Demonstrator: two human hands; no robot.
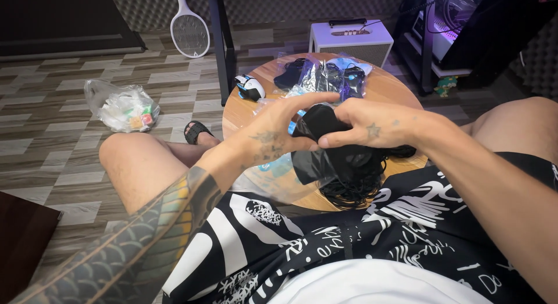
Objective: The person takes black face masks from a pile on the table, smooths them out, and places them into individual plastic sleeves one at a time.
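Observation:
A black computer mouse (pixel 318 119) in a clear plastic bag (pixel 314 164) is held up over the near edge of a round wooden table (pixel 395 89). My left hand (pixel 278 129) grips the bag and mouse from the left, fingers stretched over the top. My right hand (pixel 372 127) pinches the mouse from the right with thumb and fingers. A coiled black cable (pixel 354 185) hangs under the mouse inside the bag.
On the table lie a white and black mouse (pixel 250 86) and several bagged dark mice (pixel 331 74). Beyond stand a white speaker box (pixel 350 41), a table leg (pixel 224 42), a racket-shaped swatter (pixel 189 28) and a plastic bag of small items (pixel 123 108) on the floor.

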